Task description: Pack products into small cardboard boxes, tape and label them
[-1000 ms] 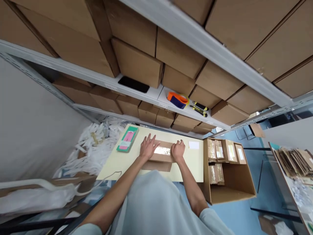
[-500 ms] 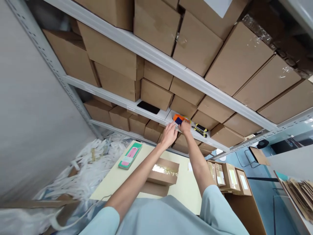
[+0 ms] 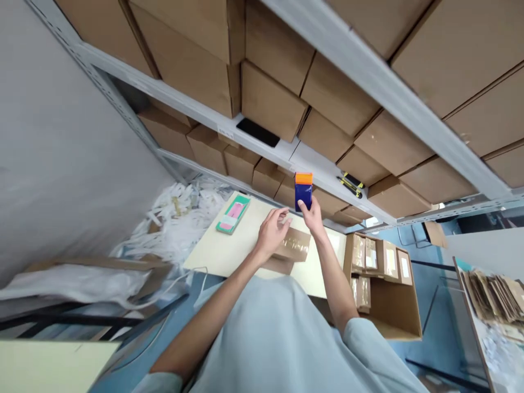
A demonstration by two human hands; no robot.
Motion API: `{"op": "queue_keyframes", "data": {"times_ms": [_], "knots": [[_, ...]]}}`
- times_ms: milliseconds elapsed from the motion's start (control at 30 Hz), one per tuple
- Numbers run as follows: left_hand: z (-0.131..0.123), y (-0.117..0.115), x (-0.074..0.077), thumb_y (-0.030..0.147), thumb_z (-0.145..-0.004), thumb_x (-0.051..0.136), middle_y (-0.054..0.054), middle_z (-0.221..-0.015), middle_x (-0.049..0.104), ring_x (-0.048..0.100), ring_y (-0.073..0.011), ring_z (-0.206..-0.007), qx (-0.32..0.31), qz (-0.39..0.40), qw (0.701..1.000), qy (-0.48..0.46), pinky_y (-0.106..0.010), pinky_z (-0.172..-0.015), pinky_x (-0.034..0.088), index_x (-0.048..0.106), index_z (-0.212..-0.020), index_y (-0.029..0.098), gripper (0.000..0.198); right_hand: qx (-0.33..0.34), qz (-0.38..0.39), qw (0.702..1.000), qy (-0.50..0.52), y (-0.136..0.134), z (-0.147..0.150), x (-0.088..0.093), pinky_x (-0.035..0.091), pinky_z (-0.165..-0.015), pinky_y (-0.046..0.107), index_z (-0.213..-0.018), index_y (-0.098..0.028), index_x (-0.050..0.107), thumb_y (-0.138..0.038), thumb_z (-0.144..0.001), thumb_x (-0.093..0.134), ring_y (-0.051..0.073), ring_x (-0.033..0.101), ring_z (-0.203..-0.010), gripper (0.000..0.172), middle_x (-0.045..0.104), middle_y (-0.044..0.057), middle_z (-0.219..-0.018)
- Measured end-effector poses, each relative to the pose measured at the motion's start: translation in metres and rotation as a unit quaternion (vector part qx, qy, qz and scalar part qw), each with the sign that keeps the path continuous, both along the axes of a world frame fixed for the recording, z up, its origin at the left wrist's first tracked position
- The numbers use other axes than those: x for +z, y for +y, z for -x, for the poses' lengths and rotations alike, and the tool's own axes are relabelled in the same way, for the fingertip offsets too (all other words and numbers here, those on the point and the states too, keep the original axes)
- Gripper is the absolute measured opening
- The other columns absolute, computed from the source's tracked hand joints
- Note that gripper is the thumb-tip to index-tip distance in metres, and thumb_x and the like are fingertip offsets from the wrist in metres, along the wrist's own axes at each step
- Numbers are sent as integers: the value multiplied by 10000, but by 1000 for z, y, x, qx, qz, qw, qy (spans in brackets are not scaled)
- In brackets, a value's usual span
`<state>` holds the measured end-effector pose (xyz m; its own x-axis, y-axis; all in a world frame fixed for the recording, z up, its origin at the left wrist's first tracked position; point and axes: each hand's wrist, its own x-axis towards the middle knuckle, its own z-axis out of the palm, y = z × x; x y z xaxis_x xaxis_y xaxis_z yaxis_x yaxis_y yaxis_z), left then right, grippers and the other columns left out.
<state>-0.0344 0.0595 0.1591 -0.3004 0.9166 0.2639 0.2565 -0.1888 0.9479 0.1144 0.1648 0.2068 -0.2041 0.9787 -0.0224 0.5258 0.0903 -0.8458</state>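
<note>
My right hand (image 3: 313, 217) grips a dark blue and orange tape dispenser (image 3: 303, 194) by its lower end, thumb across the front. It is held upright just in front of the shelf edge. My left hand (image 3: 273, 233) is to the left and lower, its fingers loosely bent and apart, with nothing in them. Below both hands, a small cardboard box (image 3: 298, 245) with shiny tape along it lies on the cream table (image 3: 229, 254), partly hidden by my left hand. A green and pink package (image 3: 233, 214) lies at the table's far left.
Shelves of cardboard boxes (image 3: 272, 98) rise in front. A black phone-like slab (image 3: 257, 132) and yellow-black utility knives (image 3: 351, 184) lie on one shelf. Right of the table stands a large carton (image 3: 393, 305) holding smaller boxes. White scraps (image 3: 180, 213) pile up at left.
My right hand has lifted the tape dispenser off the shelf and brought it closer. My left hand has drawn back from the shelf to above the table. The view has tilted downward.
</note>
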Motion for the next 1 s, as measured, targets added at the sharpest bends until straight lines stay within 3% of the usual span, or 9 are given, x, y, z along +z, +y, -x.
{"op": "queue_keyframes", "data": {"times_ms": [67,133,267,533,700,867,1000], "knots": [[2,-29,-2,391,-1089,706,-91,-1242,788,815,-232,-1065,9,11,1000,-17,-408,-1015,709,741,-1308,237,269,5,64,987,148,-55,6,-17,611,-1204,487,-1407,-180,695,-768,-1044,674,321,780,-1249,691,841,153,-1323],[3,-50,-2,408,-1075,738,-76,-1159,777,805,-228,-1029,19,22,999,-15,-394,-978,709,744,-1245,232,245,-5,103,967,233,-95,14,-24,616,-1210,478,-1369,-191,715,-848,-972,730,306,792,-1220,767,850,134,-1285],[8,-76,6,400,-1081,744,-77,-1154,777,798,-225,-1016,24,24,999,6,-390,-974,702,752,-1210,227,216,-20,101,965,239,-133,23,-20,621,-1218,462,-1389,-205,719,-899,-941,760,307,782,-1283,827,843,132,-1301],[27,-100,49,305,-1135,707,-83,-1228,811,810,-243,-1157,-8,-53,996,75,-382,-1024,697,767,-1268,250,156,23,82,965,247,-159,21,19,683,-1154,483,-1330,-220,774,-864,-976,790,317,829,-1225,735,870,126,-1242],[40,-110,71,264,-1113,743,-68,-1216,829,820,-239,-1139,-20,-85,989,118,-387,-1039,695,788,-1295,265,188,31,96,972,213,-161,20,21,717,-1085,483,-1188,-212,827,-957,-956,722,327,850,-1142,787,884,110,-1120],[68,-106,101,379,-1096,791,-84,-1267,785,770,-236,-1066,-2,-130,989,70,-378,-861,677,759,-1526,301,438,97,-11,989,113,-171,-1,19,706,-1069,474,-1219,-227,810,-784,-1034,791,322,827,-1154,587,855,126,-1193],[84,-95,127,420,-1094,805,-83,-1331,770,743,-250,-1120,-36,-161,984,64,-403,-860,660,762,-1553,354,465,164,-125,978,-8,-173,-28,21,678,-1065,489,-1208,-235,768,-586,-1056,867,326,784,-1164,394,814,141,-1230]]}}
